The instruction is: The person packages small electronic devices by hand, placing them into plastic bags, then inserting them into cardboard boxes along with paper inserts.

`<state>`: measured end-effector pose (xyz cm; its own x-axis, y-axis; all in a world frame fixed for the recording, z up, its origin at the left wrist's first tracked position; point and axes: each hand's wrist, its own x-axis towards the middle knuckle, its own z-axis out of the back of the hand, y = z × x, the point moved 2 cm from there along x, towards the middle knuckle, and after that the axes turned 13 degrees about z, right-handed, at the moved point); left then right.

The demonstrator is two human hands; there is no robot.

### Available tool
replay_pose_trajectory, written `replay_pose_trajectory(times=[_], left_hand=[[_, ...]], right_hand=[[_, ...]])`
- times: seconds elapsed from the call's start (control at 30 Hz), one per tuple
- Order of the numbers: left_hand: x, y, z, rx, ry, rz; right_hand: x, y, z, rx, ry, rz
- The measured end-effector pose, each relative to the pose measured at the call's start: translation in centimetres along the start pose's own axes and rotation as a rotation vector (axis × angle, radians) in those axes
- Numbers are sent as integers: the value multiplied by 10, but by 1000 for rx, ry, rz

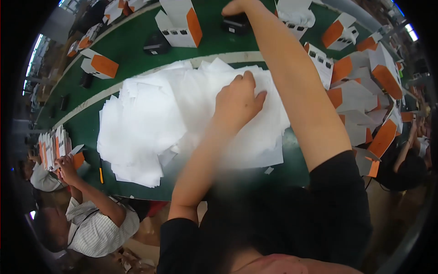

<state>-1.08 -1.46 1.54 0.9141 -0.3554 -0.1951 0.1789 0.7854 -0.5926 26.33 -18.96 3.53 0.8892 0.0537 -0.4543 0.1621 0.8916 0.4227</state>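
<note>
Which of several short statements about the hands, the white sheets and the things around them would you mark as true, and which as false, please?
1. The left hand is over the pile of white sheets. True.
2. The right hand is also over the sheets. False: it reaches past them, to a black object beyond their far edge.
3. White-and-orange boxes crowd the area to the right of the sheets. True.
4. The tool with the yellow-orange handle lies to the right of the sheets. False: it lies to their left.
5. The person's sleeves are striped. False: they are black; the striped shirt is on a co-worker at the left.
</note>
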Motion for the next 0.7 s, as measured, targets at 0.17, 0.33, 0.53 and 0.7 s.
replay_pose_trajectory(times=[0.17, 0.33, 0.53, 0.7], left_hand=[[-1, 36, 3, 70, -108, -194], [-7, 20, 12, 209, 92, 15], [-3, 34, 5, 136, 27, -29], [6, 48, 0, 118, -3, -16]], right_hand=[[5, 1, 0, 279, 327, -211], [-4, -12, -20, 118, 207, -86], [-65, 21, -38, 49, -14, 259], [-138, 24, -40, 29, -201, 473]])
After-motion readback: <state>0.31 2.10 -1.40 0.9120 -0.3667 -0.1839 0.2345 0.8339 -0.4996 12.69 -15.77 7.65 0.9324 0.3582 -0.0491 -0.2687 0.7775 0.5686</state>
